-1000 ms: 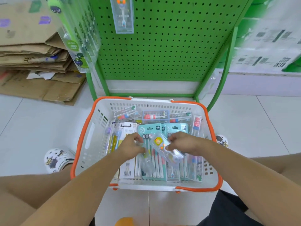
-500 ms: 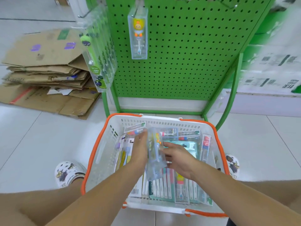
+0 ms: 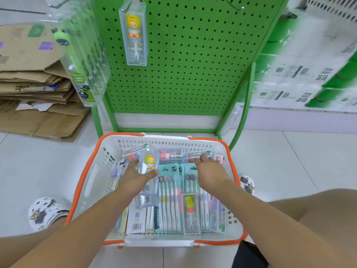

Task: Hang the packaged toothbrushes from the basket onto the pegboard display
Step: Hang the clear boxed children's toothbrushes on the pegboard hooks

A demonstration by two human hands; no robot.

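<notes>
Tiled floor carries basket, pegboard stand, flattened cardboard (stacked, left).

The word "TOOTHBRUSH" can be read, small and white, on the narrow clear toothbrush box with a grey label strip at the far left of the white basket's contents. The same word seems to begin on a second such clear box at the far right, though it is partly covered. A barcode stands on the white card pack at the near left. Characters on the hanging clear duck toothbrush box and on the white and green cartons at the right are too blurred to read.
</notes>
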